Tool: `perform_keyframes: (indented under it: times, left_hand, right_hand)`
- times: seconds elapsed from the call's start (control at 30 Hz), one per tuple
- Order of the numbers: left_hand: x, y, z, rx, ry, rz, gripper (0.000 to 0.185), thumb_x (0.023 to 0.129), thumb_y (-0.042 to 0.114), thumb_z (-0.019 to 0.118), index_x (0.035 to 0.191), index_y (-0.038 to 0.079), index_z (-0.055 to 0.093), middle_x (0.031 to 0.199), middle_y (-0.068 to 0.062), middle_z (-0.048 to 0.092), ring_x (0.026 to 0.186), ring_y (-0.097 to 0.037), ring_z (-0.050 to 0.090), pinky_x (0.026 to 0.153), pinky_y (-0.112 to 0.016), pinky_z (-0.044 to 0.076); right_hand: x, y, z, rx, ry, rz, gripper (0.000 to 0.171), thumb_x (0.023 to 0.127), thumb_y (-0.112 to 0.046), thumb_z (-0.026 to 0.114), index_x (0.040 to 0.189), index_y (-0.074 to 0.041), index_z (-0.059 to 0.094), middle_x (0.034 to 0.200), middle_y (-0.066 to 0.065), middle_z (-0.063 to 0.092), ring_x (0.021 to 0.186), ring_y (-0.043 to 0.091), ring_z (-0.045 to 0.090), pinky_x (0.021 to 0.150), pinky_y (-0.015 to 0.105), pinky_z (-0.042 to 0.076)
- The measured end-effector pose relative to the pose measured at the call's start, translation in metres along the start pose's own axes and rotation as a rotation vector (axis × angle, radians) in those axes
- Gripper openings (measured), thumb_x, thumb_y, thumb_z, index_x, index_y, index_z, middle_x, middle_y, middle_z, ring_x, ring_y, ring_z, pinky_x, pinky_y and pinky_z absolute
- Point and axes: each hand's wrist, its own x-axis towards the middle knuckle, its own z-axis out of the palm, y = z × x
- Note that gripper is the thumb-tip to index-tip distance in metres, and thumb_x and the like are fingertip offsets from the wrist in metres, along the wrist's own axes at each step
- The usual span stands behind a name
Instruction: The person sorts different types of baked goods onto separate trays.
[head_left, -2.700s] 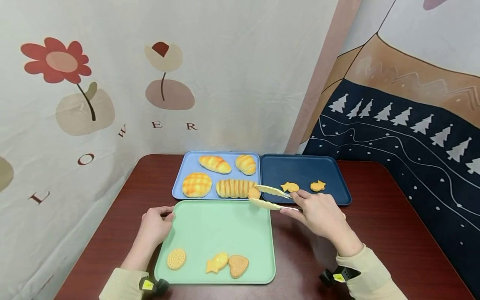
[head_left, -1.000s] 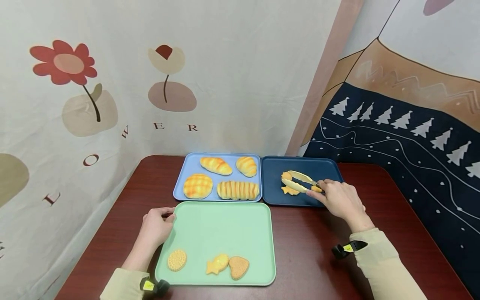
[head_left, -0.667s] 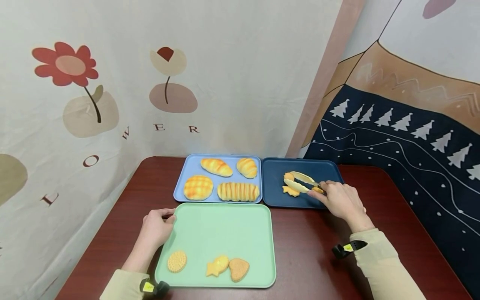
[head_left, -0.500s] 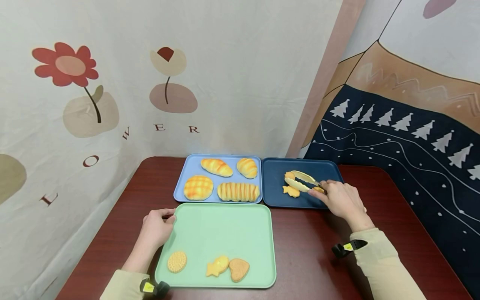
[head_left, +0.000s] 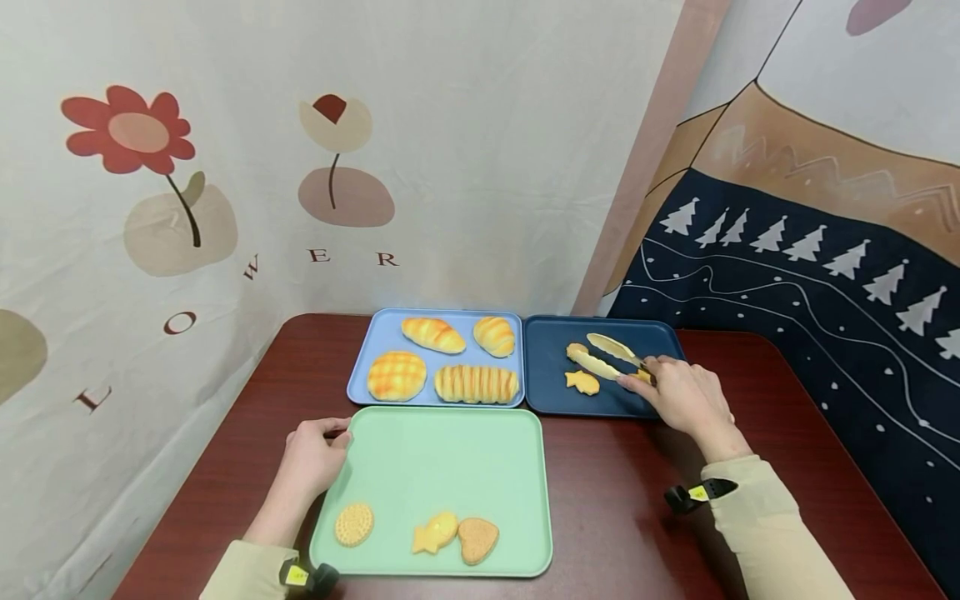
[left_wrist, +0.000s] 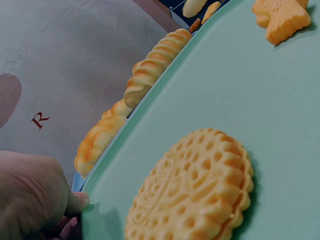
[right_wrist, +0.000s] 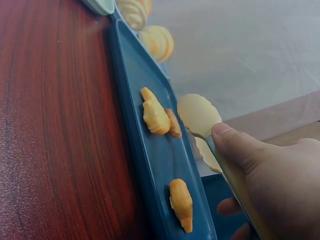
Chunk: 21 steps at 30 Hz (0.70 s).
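Note:
My right hand point(head_left: 660, 385) grips cream tongs point(head_left: 609, 354) over the navy tray point(head_left: 547, 333); the thumb presses their top arm point(right_wrist: 200, 117). The tong arms stand apart, and a small round cookie point(head_left: 576, 350) lies on the tray at the lower tip. A fish-shaped cookie point(head_left: 582, 382) lies just in front of it, and another cookie point(head_left: 642, 376) peeks out beside my fingers. My left hand point(head_left: 324, 442) holds the left rim of the green tray point(head_left: 450, 450), thumb on its edge point(left_wrist: 75, 200). That tray carries a round biscuit point(head_left: 352, 522), a fish cookie point(head_left: 435, 530) and a heart cookie point(head_left: 477, 539).
A light blue tray point(head_left: 375, 333) with several bread rolls sits behind the green one, touching the navy tray. All stand on a dark red wooden table point(head_left: 637, 517). Cloth backdrops hang close behind and to the right.
The tongs carried the small round cookie from the blue tray's edge over to the navy tray, then spread apart and left it lying there. The left hand has stayed put.

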Motion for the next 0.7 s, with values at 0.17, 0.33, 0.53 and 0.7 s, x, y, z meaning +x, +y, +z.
perform_keyframes:
  times: [0.17, 0.33, 0.53, 0.7]
  left_hand:
    - [0.000, 0.001, 0.000, -0.002, -0.003, -0.005, 0.033, 0.104, 0.007, 0.064, 0.131, -0.009, 0.070, 0.120, -0.027, 0.072, 0.103, -0.038, 0.067, 0.078, -0.046, 0.058]
    - [-0.001, 0.001, 0.000, 0.000, -0.007, -0.012, 0.033, 0.104, 0.008, 0.063, 0.132, -0.008, 0.070, 0.121, -0.027, 0.071, 0.104, -0.038, 0.067, 0.079, -0.047, 0.057]
    - [-0.001, 0.001, 0.000, -0.005, -0.015, -0.019, 0.033, 0.105, 0.008, 0.063, 0.133, -0.008, 0.069, 0.122, -0.028, 0.071, 0.103, -0.037, 0.067, 0.078, -0.046, 0.058]
    - [0.000, 0.002, -0.001, -0.008, -0.017, -0.010, 0.034, 0.105, 0.008, 0.063, 0.134, -0.008, 0.069, 0.123, -0.028, 0.070, 0.103, -0.038, 0.068, 0.075, -0.043, 0.058]
  right_hand:
    - [-0.005, -0.001, 0.000, 0.000, -0.023, 0.032, 0.082, 0.099, -0.070, 0.059, 0.130, 0.005, 0.068, 0.106, 0.023, 0.069, 0.055, 0.022, 0.047, 0.046, 0.034, 0.039]
    - [-0.012, -0.003, 0.002, -0.009, -0.035, 0.038, 0.105, 0.095, -0.083, 0.047, 0.140, 0.010, 0.061, 0.129, 0.032, 0.065, 0.060, 0.023, 0.051, 0.050, 0.033, 0.046]
    - [-0.022, -0.009, 0.002, -0.010, -0.012, 0.022, 0.106, 0.094, -0.084, 0.048, 0.142, 0.010, 0.060, 0.129, 0.031, 0.065, 0.059, 0.022, 0.052, 0.055, 0.040, 0.052]
    - [-0.029, -0.019, -0.001, -0.003, 0.008, 0.010, 0.104, 0.094, -0.084, 0.048, 0.142, 0.008, 0.060, 0.132, 0.030, 0.064, 0.061, 0.022, 0.057, 0.060, 0.045, 0.056]
